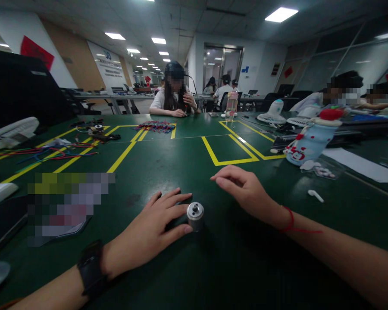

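Observation:
A small silver electric motor [196, 216] stands upright on the green table [168, 262], its short shaft and dark holes facing up. My left hand [148, 228] lies low beside it, the thumb against its front left side and the index finger at its back left. The other left fingers are stretched out flat. To the right and beyond the motor, my right hand [242, 189] hovers over the table, apart from it. Its thumb and index tips come close together in a pinch and the other fingers curl behind. Anything between those tips is too small or hidden.
Loose coloured wires [61, 150] and a blurred packet [67, 206] lie to the left. A wire bundle [155, 126] sits farther back. At right are a blue bottle [313, 142], a white earbud [316, 196] and white paper [362, 163]. Another person [174, 92] sits opposite.

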Tool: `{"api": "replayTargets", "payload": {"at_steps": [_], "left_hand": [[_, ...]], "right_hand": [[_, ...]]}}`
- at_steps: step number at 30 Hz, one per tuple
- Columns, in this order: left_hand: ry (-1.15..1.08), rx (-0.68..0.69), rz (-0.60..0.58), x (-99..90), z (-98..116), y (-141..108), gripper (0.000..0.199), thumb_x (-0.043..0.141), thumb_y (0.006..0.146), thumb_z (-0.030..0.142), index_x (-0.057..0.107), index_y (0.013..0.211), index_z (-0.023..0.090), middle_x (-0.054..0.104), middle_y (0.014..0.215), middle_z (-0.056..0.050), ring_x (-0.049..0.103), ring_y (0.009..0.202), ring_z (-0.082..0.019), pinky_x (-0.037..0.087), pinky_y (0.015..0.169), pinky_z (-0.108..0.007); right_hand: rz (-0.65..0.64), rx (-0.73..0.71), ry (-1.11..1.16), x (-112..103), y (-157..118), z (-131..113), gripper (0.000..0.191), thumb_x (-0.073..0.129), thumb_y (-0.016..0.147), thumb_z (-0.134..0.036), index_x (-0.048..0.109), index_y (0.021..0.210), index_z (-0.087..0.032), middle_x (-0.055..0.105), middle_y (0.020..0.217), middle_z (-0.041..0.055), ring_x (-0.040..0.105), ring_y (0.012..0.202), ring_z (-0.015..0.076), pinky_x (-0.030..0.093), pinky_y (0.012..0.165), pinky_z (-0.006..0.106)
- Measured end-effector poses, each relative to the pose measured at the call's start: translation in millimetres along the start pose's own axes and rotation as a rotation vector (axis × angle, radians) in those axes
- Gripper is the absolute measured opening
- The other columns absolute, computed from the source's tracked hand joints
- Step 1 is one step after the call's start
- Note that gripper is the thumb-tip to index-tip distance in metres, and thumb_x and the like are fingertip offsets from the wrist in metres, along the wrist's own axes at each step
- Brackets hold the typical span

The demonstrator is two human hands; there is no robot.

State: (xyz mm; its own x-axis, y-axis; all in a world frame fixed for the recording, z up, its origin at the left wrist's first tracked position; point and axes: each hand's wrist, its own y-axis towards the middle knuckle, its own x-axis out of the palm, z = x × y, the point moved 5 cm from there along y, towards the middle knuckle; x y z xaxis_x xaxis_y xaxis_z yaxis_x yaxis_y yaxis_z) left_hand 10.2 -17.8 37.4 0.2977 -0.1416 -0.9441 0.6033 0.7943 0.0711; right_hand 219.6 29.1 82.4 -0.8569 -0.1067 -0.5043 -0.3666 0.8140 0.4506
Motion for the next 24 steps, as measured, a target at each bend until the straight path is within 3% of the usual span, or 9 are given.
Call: {"api": "replayTargets", "payload": {"at_steps": [3, 7, 18, 24], "left_hand": [[-0.028, 0.000, -0.001, -1.6, 0, -2, 0.036, 0.049, 0.096, 0.042, 0.046, 0.132, 0.041, 0.037, 0.150, 0.003, 0.024, 0.140, -0.031, 0.014, 0.108, -0.064], [-0.044, 0.003, -0.002, -1.9, 3, -1, 0.035, 0.050, 0.096, 0.040, 0.047, 0.132, 0.040, 0.037, 0.150, 0.002, 0.024, 0.140, -0.032, 0.014, 0.108, -0.065], [-0.041, 0.003, 0.006, -6.9, 17, -3, 0.038, 0.051, 0.095, 0.039, 0.047, 0.133, 0.038, 0.039, 0.149, 0.001, 0.025, 0.139, -0.032, 0.014, 0.109, -0.064], [-0.095, 0.006, 0.076, -8.8, 21, -1, 0.052, 0.057, 0.091, 0.043, 0.037, 0.139, 0.036, 0.039, 0.147, -0.003, 0.027, 0.138, -0.033, 0.015, 0.109, -0.062]], "right_hand": [[0.129, 0.256, 0.051, -20, 7, 46, 0.024, 0.060, 0.083, -0.037, 0.071, 0.086, -0.016, 0.066, 0.080, 0.0044, 0.058, 0.072, 0.0156, 0.045, 0.067, 0.030], [0.154, 0.347, 0.074, -30, 10, 78, 0.036, 0.053, 0.084, -0.044, 0.069, 0.091, -0.012, 0.065, 0.078, 0.0056, 0.054, 0.062, 0.0128, 0.043, 0.058, 0.028], [-0.091, 0.284, -0.058, -22, 1, 55, 0.028, 0.059, 0.083, -0.039, 0.072, 0.087, -0.015, 0.069, 0.079, 0.0050, 0.059, 0.072, 0.0162, 0.044, 0.069, 0.031], [-0.084, 0.093, -0.131, -9, -2, 17, 0.020, 0.058, 0.086, -0.032, 0.071, 0.085, -0.017, 0.067, 0.087, 0.0047, 0.057, 0.080, 0.0158, 0.043, 0.073, 0.031]]}}
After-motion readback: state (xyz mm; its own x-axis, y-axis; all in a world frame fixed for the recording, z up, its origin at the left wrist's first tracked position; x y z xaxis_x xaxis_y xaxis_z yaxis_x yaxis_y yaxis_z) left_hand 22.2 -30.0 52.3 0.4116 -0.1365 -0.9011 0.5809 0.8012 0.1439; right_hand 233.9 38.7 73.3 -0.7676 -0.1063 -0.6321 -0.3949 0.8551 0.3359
